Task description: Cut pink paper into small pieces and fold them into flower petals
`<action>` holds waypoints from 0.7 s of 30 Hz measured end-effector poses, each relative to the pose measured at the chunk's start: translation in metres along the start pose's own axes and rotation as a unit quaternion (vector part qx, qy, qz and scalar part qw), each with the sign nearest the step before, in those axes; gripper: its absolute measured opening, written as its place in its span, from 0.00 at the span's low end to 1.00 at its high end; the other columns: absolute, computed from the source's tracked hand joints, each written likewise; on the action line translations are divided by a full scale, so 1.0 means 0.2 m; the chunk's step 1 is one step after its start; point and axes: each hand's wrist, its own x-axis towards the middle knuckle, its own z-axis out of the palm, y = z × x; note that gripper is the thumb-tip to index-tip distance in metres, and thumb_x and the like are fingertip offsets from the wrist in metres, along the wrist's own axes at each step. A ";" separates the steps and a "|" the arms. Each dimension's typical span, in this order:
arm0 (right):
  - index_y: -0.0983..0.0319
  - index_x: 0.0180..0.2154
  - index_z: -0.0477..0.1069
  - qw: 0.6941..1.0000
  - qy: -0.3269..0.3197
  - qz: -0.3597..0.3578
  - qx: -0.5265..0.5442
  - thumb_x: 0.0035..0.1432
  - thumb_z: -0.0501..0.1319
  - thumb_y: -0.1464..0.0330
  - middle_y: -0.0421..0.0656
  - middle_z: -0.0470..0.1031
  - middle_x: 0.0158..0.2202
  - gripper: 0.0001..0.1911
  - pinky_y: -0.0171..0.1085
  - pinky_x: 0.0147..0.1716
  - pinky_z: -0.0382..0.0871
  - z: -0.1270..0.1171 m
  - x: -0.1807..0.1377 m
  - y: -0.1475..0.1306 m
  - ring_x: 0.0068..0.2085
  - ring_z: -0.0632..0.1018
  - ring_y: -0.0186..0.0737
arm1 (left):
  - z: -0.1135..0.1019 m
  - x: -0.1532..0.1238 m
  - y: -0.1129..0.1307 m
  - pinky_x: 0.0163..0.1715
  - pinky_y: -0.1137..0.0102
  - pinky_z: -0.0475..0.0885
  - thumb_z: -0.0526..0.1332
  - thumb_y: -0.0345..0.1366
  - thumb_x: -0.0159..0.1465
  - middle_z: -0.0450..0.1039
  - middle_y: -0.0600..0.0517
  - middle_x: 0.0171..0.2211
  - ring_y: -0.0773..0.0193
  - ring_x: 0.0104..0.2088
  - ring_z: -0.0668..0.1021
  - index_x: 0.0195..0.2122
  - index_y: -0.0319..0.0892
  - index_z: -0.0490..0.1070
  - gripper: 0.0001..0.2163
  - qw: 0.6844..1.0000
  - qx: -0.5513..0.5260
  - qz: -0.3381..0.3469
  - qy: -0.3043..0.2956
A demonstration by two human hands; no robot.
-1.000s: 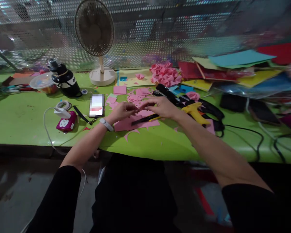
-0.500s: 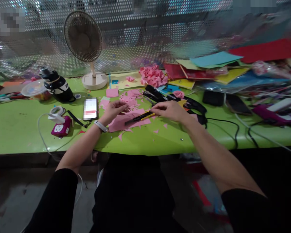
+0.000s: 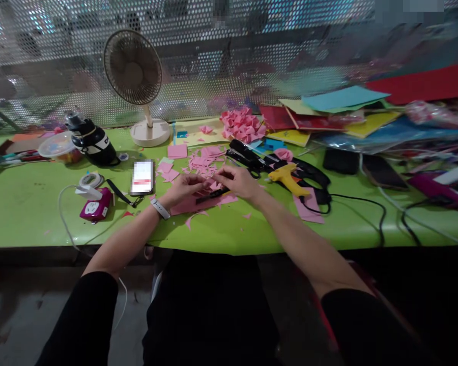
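Left sleeve black, plain, about elbow-long. Right sleeve just as black, same kind of cut. Forearms bare below — left hand and right hand bare too. White strap, thin, around left wrist; whether it holds watch, too small to tell. Black clothes on lap and legs — folds lost in dark.

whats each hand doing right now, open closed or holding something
Left hand: fingers curled above the pink paper; any hold cannot be told.
Right hand: fingers bent, near the utility knife; any hold cannot be told.
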 end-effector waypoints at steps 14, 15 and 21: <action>0.60 0.36 0.77 0.988 -0.030 -0.117 -0.099 0.68 0.59 0.59 0.44 0.79 0.33 0.14 0.39 0.37 0.65 0.03 -0.04 0.00 0.34 0.75 0.41 | -0.03 -0.01 0.03 0.35 0.70 0.78 0.72 0.51 0.57 0.82 0.45 0.34 0.65 0.31 0.82 0.39 0.37 0.81 0.20 0.992 0.124 0.020 -0.034; 0.60 0.36 0.77 0.988 -0.027 -0.118 -0.095 0.68 0.59 0.59 0.44 0.79 0.33 0.14 0.39 0.37 0.65 0.03 -0.04 0.00 0.34 0.75 0.41 | -0.03 -0.01 0.04 0.33 0.71 0.78 0.71 0.52 0.57 0.82 0.45 0.32 0.66 0.29 0.81 0.38 0.38 0.81 0.20 0.990 0.134 0.018 -0.034; 0.58 0.36 0.77 0.985 0.103 -0.060 -0.123 0.66 0.59 0.55 0.44 0.79 0.32 0.15 0.40 0.37 0.68 -0.10 -0.02 0.00 0.32 0.76 0.42 | -0.06 0.01 0.05 0.26 0.75 0.73 0.71 0.50 0.59 0.81 0.47 0.30 0.69 0.24 0.78 0.33 0.38 0.80 0.17 0.985 0.166 0.036 -0.017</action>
